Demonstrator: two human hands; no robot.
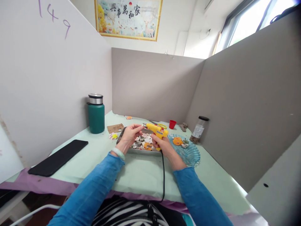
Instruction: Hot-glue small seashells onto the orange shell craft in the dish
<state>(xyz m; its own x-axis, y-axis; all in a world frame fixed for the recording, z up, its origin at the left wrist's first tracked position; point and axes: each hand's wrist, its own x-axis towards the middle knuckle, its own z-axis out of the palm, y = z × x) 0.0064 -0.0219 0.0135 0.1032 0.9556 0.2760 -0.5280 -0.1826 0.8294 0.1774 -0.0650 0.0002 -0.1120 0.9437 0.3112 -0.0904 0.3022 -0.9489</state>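
Observation:
My right hand (161, 142) is wrapped round the handle of a yellow hot glue gun (156, 129), whose black cord runs down over the table's front edge. Its nozzle points left, toward the fingertips of my left hand (132, 134). Those fingers are pinched together at the nozzle on a small pale piece, too small to name. Beneath both hands is a metal tray (143, 152) filled with shells, buttons and other small decorative bits. Part of the tray is hidden by my hands.
A blue glass plate (190, 155) with an orange ornament stands right, near a lidded jar (199, 129) and a red cup (172, 124). Left are a green bottle (96, 114), a black phone-like slab (58, 157) and a brown card (115, 128). Grey partitions (155, 84) enclose the table.

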